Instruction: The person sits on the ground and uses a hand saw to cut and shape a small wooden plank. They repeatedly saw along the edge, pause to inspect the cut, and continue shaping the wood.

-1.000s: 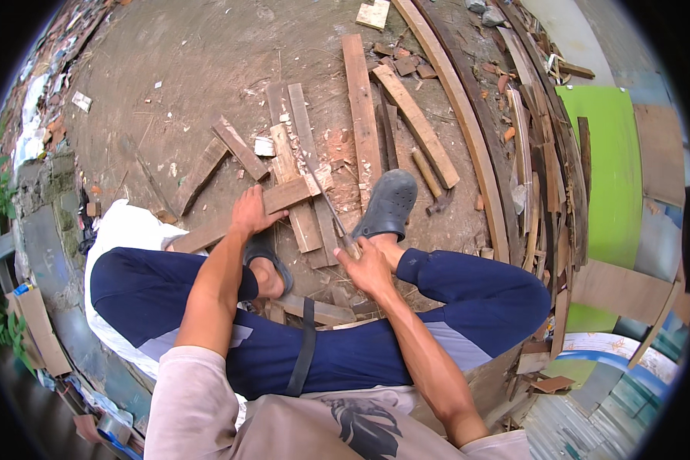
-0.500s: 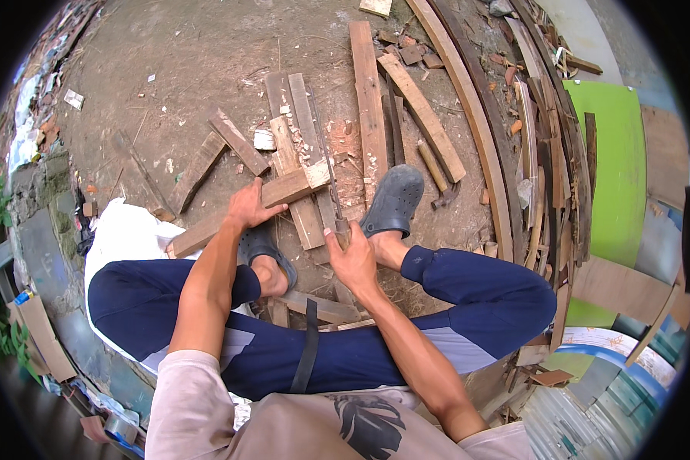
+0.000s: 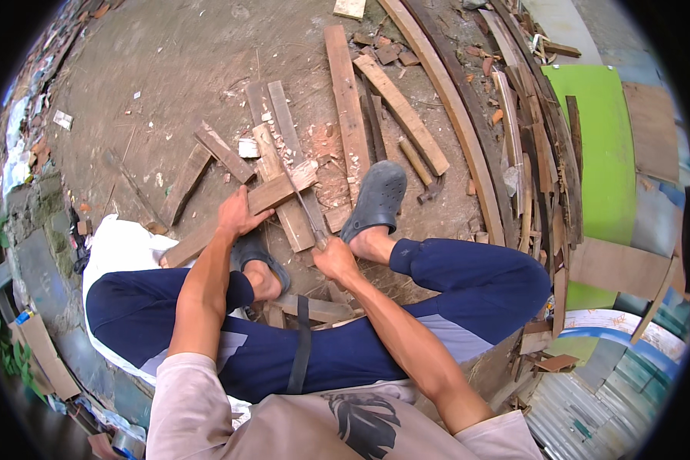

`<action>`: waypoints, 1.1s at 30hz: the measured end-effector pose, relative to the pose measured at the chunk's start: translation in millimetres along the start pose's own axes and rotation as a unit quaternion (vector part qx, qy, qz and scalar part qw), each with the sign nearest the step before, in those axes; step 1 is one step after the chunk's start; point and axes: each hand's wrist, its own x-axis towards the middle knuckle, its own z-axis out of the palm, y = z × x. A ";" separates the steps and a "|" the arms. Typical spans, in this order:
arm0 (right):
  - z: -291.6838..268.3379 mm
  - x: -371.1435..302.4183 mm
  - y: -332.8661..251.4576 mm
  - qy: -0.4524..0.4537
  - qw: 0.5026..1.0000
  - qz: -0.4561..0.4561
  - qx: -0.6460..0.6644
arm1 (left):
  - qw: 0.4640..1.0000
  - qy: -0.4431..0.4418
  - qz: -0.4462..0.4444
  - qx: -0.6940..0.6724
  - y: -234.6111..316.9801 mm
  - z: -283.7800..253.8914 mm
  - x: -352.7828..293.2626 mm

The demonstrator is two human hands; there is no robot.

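Observation:
My left hand (image 3: pixel 238 215) grips a squared wooden beam (image 3: pixel 207 236), its thumb laid along the near side. The beam slants up to the right, resting across a shorter plank (image 3: pixel 290 218); its far end (image 3: pixel 305 175) is pale and chipped. My right hand (image 3: pixel 333 258) is closed round the handle of a machete-like tool with a long, narrow blade (image 3: pixel 305 205). Seen almost edge-on, the blade points up and left and crosses the beam near its pale end; whether it touches the wood I cannot tell.
Wood chips and loose planks (image 3: pixel 346 115) lie ahead. A hammer (image 3: pixel 420 169) rests right of my shoe (image 3: pixel 377 198). Long boards (image 3: pixel 456 107) and a green panel (image 3: pixel 590 146) line the right side. White sacking (image 3: pixel 115 249) is at my left, beside a low block wall (image 3: pixel 34 238).
The blade has come down and left, now slanting across the beam from a nearly upright angle. My right hand has moved slightly left and down; my left hand keeps its hold.

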 end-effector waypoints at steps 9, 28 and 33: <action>7.9 14.0 16.3 0.007 0.999 -0.025 -0.028 | 0.999 -0.037 -0.001 0.000 -2.0 -4.8 -1.4; -154.1 -45.4 -90.0 0.198 0.820 -0.277 0.461 | 0.932 -0.191 0.141 -0.276 112.7 -162.7 -7.6; -167.1 -73.4 -96.5 0.138 0.756 -0.346 0.538 | 0.955 -0.013 0.142 -0.260 145.8 -174.3 -44.4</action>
